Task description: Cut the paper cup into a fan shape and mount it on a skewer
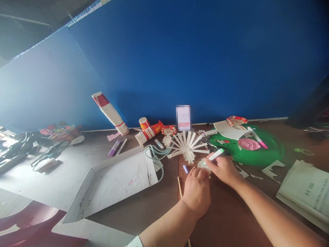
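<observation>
My right hand (224, 168) grips a white marker (215, 155) with a green end. Its lower end meets a small pale paper cutout (203, 165) on the brown table. My left hand (197, 192) is closed, its curled fingers pressing on the near edge of that cutout and partly covering it. Just beyond stands a white paper figure (189, 155) with a fan of cut strips spreading behind it. A small purple marker cap (185, 169) lies left of the cutout. Under my left wrist runs a thin wooden stick (180, 187).
At left lies a shallow cardboard box lid (113, 181) near a pale cable (162, 151). Stacked paper cups (111, 115) lean by the blue partition (192, 61). On the right are a green plate (272, 145) with paper pieces and a pink marker (257, 138), plus an open book (305, 192).
</observation>
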Tool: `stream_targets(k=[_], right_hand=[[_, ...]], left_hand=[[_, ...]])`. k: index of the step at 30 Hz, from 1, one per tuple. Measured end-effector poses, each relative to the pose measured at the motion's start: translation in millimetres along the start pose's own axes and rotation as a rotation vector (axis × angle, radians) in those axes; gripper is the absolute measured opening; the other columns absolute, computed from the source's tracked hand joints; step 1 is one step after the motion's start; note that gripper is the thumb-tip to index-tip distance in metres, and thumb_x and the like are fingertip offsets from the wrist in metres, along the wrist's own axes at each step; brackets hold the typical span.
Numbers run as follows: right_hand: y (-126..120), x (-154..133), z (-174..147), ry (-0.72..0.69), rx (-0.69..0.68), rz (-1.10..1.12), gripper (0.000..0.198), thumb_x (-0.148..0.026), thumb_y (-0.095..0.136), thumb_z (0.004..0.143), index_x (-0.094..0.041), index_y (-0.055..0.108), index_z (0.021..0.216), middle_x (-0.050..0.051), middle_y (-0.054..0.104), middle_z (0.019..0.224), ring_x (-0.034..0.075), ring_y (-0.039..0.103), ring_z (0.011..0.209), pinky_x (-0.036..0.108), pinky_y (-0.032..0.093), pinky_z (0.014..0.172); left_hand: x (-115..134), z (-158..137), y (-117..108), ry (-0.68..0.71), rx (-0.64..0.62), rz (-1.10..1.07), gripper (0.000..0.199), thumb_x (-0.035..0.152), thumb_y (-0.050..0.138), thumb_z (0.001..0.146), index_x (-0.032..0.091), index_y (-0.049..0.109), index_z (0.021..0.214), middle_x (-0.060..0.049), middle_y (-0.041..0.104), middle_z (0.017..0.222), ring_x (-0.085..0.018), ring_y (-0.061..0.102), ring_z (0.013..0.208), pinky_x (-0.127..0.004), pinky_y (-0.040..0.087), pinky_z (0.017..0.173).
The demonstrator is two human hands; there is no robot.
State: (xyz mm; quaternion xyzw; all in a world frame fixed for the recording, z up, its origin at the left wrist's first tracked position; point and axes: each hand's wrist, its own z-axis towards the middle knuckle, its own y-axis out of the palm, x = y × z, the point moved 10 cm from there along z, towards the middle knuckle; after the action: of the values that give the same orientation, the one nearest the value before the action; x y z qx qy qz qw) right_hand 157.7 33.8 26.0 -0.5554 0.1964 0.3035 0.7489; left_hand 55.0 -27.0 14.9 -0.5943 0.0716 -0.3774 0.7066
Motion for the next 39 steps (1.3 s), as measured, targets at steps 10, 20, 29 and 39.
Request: stream_targets(k=[10, 20, 29, 39], right_hand=[[2.2, 4.7, -0.3, 0.015, -0.008, -0.004, 0.029, -0.041, 0.049, 0.088, -0.020, 0.062, 0.073, 0.004, 0.070, 0.065, 0.018, 0.063, 0.055, 0.028, 0.046, 0.058], [2.0, 3.5, 0.9, 0.049, -0.023, -0.013, 0.030, -0.042, 0.047, 0.087, -0.020, 0.060, 0.070, 0.004, 0.068, 0.062, 0.018, 0.061, 0.053, 0.028, 0.044, 0.059], [2.3, 8.0, 0.3, 0.082, -0.025, -0.013, 0.030, -0.043, 0.048, 0.086, -0.020, 0.060, 0.072, 0.004, 0.068, 0.062, 0.018, 0.062, 0.054, 0.028, 0.044, 0.059], [0.0, 4.6, 1.4, 0.077, -0.015, -0.004, 0.029, -0.042, 0.047, 0.085, -0.020, 0.060, 0.072, 0.005, 0.069, 0.063, 0.020, 0.066, 0.060, 0.028, 0.045, 0.062]], left_hand=[[0.2, 0.3, -0.3, 0.009, 0.013, -0.019, 0.030, 0.010, 0.046, 0.080, 0.013, 0.058, 0.107, -0.009, 0.063, 0.107, -0.022, 0.056, 0.106, -0.039, 0.038, 0.110], [1.9, 0.2, -1.4, 0.046, 0.049, 0.000, 0.031, 0.010, 0.046, 0.080, 0.014, 0.057, 0.109, -0.009, 0.063, 0.106, -0.023, 0.056, 0.103, -0.041, 0.039, 0.109], [1.0, -0.5, -1.4, 0.036, 0.042, -0.003, 0.032, 0.011, 0.046, 0.081, 0.013, 0.057, 0.112, -0.009, 0.063, 0.109, -0.023, 0.057, 0.106, -0.041, 0.034, 0.113], [1.3, -0.7, 0.4, 0.034, 0.029, -0.007, 0.034, 0.011, 0.046, 0.081, 0.013, 0.057, 0.113, -0.009, 0.063, 0.110, -0.023, 0.057, 0.106, -0.042, 0.034, 0.113]])
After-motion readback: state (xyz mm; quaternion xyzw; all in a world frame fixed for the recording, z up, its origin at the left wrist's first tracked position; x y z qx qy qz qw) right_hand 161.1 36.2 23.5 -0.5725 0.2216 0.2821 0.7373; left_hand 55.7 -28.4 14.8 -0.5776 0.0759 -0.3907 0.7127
